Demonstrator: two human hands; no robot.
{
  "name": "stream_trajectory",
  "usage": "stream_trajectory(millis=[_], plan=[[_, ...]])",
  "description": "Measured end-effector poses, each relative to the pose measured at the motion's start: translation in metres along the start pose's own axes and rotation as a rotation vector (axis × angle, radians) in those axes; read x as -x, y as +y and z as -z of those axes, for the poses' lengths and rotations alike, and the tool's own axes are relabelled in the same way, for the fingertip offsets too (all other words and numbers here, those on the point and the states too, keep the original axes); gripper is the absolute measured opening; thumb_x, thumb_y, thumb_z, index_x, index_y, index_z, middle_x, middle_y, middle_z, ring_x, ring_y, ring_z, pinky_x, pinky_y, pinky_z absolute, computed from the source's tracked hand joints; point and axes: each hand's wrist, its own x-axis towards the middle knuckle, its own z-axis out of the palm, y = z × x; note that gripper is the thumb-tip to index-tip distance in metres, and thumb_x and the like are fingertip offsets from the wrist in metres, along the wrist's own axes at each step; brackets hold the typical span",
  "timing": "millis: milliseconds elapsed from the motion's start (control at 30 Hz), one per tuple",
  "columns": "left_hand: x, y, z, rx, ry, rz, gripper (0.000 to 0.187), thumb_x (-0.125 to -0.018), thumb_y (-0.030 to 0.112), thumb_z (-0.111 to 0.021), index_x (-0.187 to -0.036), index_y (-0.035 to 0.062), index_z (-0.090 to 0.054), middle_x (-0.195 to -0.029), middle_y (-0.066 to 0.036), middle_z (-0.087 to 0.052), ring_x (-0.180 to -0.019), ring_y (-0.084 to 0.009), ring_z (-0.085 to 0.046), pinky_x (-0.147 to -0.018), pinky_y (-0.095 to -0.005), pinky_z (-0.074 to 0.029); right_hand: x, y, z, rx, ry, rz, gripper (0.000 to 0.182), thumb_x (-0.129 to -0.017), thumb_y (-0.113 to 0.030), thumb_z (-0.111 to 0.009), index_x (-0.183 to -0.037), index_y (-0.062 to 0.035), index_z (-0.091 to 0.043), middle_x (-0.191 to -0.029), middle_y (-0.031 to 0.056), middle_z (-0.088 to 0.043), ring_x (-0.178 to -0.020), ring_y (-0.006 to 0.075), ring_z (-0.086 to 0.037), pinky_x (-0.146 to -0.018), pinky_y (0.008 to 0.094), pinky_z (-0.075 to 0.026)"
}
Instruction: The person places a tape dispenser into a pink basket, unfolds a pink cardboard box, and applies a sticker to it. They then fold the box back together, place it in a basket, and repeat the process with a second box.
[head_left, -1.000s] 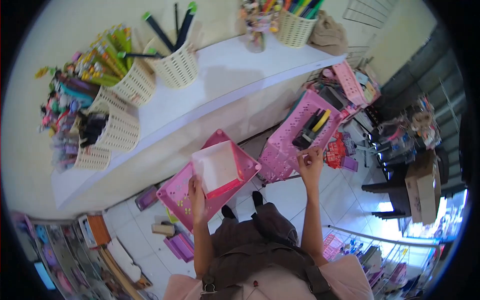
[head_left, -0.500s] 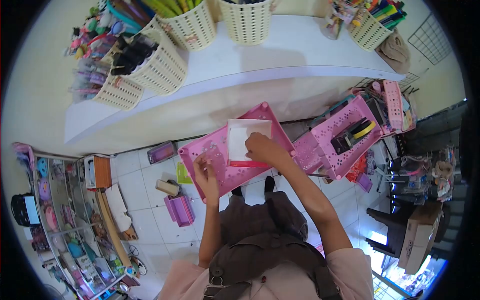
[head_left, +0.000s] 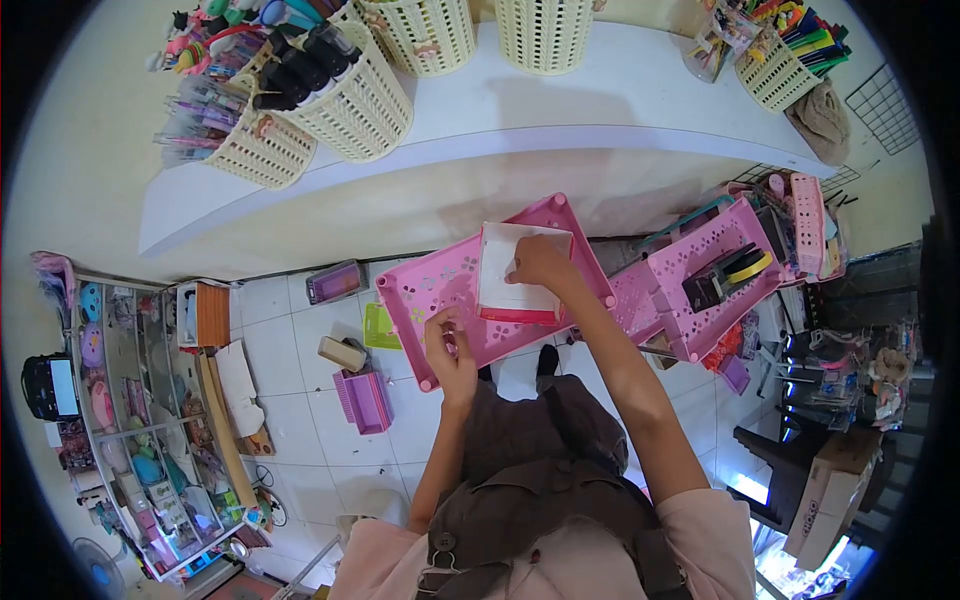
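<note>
A shallow white box [head_left: 497,290] with a red side lies on a pink plastic rack shelf [head_left: 405,285] with flower-shaped holes. My right hand [head_left: 545,262] reaches into the box, its fingers curled down toward the white bottom; anything between the fingertips is hidden. Over the front left part of the shelf is my left hand [head_left: 452,358], with fingers bent in toward the thumb. Something small seems to sit between them, too small to name.
Above the shelf runs a white counter [head_left: 450,115] with cream baskets [head_left: 365,110] of pens. At right stands a second pink rack [head_left: 690,320] holding tape rolls [head_left: 748,265]. Purple baskets [head_left: 364,402] and a green tray [head_left: 381,327] lie on the tiled floor at left.
The view has shifted, so the shelf and counter appear farther right and higher. My left hand's fingers have curled in more. My right hand stays in the box.
</note>
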Motion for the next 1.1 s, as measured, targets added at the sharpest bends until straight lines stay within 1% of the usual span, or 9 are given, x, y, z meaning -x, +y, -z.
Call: stream_trajectory(millis=[267,367,533,600,633,700,900,1000,1100], plan=[[0.0,0.003,-0.005,-0.096,-0.051,-0.06,0.025,-0.071,-0.007,-0.042,-0.092,0.0024,-0.049,-0.084,-0.007,-0.049,-0.068,-0.0143,-0.043,-0.058,-0.0241,-0.034,0.002,-0.005,0.017,-0.165,-0.17,-0.055,0.027,-0.058,-0.03,-0.067,-0.053,-0.0045,-0.06,-0.048,0.0061,-0.055,-0.042,0.0156,-0.053,-0.043,0.0275,-0.042],[0.002,0.006,-0.01,-0.12,-0.069,-0.088,0.025,-0.07,-0.007,-0.043,-0.094,0.0013,-0.048,-0.087,-0.009,-0.049,-0.075,-0.0179,-0.045,-0.064,-0.0257,-0.034,-0.001,0.0,0.01,-0.186,-0.182,-0.041,0.027,-0.058,-0.031,-0.066,-0.053,-0.0051,-0.06,-0.047,0.0054,-0.054,-0.041,0.0144,-0.053,-0.042,0.0262,-0.042],[0.001,0.014,-0.015,-0.347,-0.131,-0.288,0.03,-0.073,0.0,-0.045,-0.103,-0.001,-0.044,-0.1,-0.013,-0.047,-0.094,-0.0241,-0.044,-0.08,-0.0335,-0.028,-0.004,0.001,0.006,-0.127,-0.174,-0.057,0.027,-0.056,-0.032,-0.067,-0.055,-0.0056,-0.061,-0.049,0.006,-0.055,-0.046,0.0164,-0.055,-0.047,0.028,-0.044],[0.0,0.017,-0.021,-0.484,-0.382,-0.171,0.043,-0.078,0.011,-0.045,-0.116,-0.0026,-0.033,-0.113,-0.016,-0.042,-0.106,-0.0262,-0.038,-0.086,-0.0394,-0.021,-0.004,0.002,0.002,-0.113,-0.161,-0.034,0.027,-0.056,-0.032,-0.067,-0.056,-0.0059,-0.062,-0.05,0.0065,-0.056,-0.05,0.0179,-0.056,-0.05,0.0292,-0.045],[0.001,0.017,-0.025,-0.484,-0.381,-0.17,0.043,-0.078,0.011,-0.045,-0.116,-0.0026,-0.033,-0.113,-0.016,-0.042,-0.106,-0.0262,-0.038,-0.086,-0.0394,-0.021,-0.004,0.001,0.001,-0.052,-0.15,-0.062,0.027,-0.055,-0.032,-0.067,-0.057,-0.0058,-0.062,-0.053,0.008,-0.057,-0.055,0.0196,-0.057,-0.054,0.0302,-0.045],[0.003,0.013,-0.032,-0.656,-0.457,-0.264,0.062,-0.079,0.026,-0.047,-0.125,-0.0041,-0.018,-0.121,-0.017,-0.035,-0.113,-0.0263,-0.033,-0.088,-0.043,-0.019,-0.005,0.002,-0.001,0.008,-0.14,-0.089,0.027,-0.055,-0.032,-0.067,-0.058,-0.0056,-0.062,-0.056,0.0095,-0.058,-0.06,0.0214,-0.058,-0.058,0.0312,-0.046],[-0.003,0.003,-0.038,-0.769,-0.508,-0.281,0.083,-0.074,0.045,-0.051,-0.127,-0.0039,-0.01,-0.126,-0.019,-0.03,-0.117,-0.0259,-0.029,-0.089,-0.0473,-0.019,-0.012,0.007,-0.011,0.063,-0.152,-0.109,0.027,-0.052,-0.03,-0.067,-0.061,-0.004,-0.063,-0.068,0.0146,-0.06,-0.068,0.0256,-0.058,-0.066,0.0337,-0.046],[-0.004,0.004,-0.039,-0.78,-0.494,-0.328,0.087,-0.073,0.049,-0.05,-0.127,-0.0053,-0.009,-0.123,-0.018,-0.035,-0.115,-0.025,-0.032,-0.09,-0.05,-0.014,-0.011,0.004,-0.007,0.051,-0.171,-0.121,0.029,-0.052,-0.029,-0.067,-0.065,-0.0038,-0.063,-0.073,0.0155,-0.06,-0.071,0.0276,-0.058,-0.068,0.0337,-0.046],[-0.004,0.009,-0.04,-0.832,-0.507,-0.304,0.085,-0.073,0.048,-0.05,-0.128,-0.0034,-0.01,-0.124,-0.018,-0.034,-0.118,-0.0252,-0.028,-0.09,-0.0472,-0.019,-0.011,0.001,-0.005,0.063,-0.168,-0.151,0.033,-0.051,-0.029,-0.067,-0.068,-0.0005,-0.062,-0.075,0.0174,-0.059,-0.074,0.0287,-0.058,-0.069,0.0335,-0.046]])
